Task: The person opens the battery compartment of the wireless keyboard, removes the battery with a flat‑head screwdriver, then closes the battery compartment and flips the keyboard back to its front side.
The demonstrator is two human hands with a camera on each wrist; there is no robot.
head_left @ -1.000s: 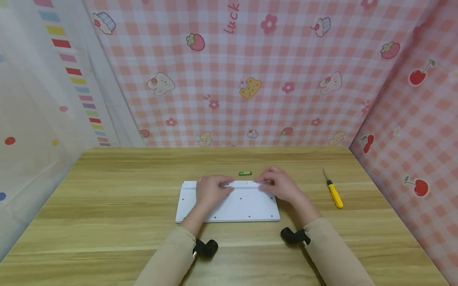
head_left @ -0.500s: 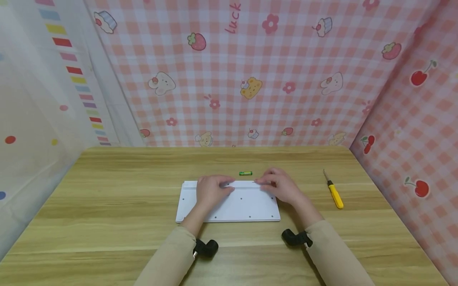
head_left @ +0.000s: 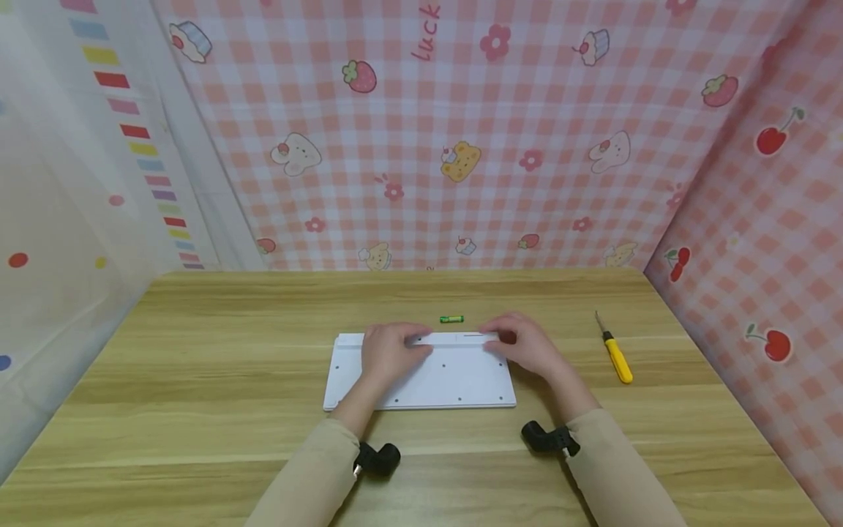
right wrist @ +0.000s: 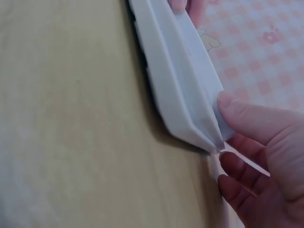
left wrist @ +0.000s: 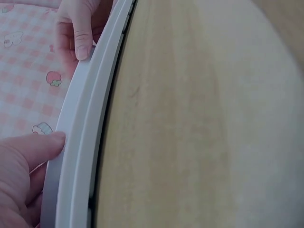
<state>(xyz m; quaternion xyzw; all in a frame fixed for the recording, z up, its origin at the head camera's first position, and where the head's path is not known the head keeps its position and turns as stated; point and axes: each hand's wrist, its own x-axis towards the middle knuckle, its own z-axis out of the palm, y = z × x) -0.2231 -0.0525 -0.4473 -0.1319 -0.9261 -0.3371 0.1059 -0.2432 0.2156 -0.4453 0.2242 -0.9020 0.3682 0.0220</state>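
Observation:
A white keyboard (head_left: 461, 382) lies face down on the table, its screw-dotted underside up and a raised ridge along its far side. My left hand (head_left: 390, 355) holds that far ridge left of the middle; in the left wrist view its thumb presses on the ridge, fingers behind. At the far right corner my right hand (head_left: 528, 345) grips the same ridge. The right wrist view shows the right thumb (right wrist: 237, 111) on the ridge and the fingers round the end. Dark gaps between keys show under the edge of the keyboard (left wrist: 78, 128).
A green battery (head_left: 451, 319) lies just beyond the keyboard's far edge. To the right is a screwdriver (head_left: 617, 360) with a yellow handle, tip pointing away. Patterned cloth (head_left: 421, 183) hangs behind the wooden table (head_left: 217, 366) and at its sides.
My right hand has slid right along the keyboard's far edge to the corner, uncovering a stretch of ridge with a thin dark line. The left hand and the keyboard stay in place.

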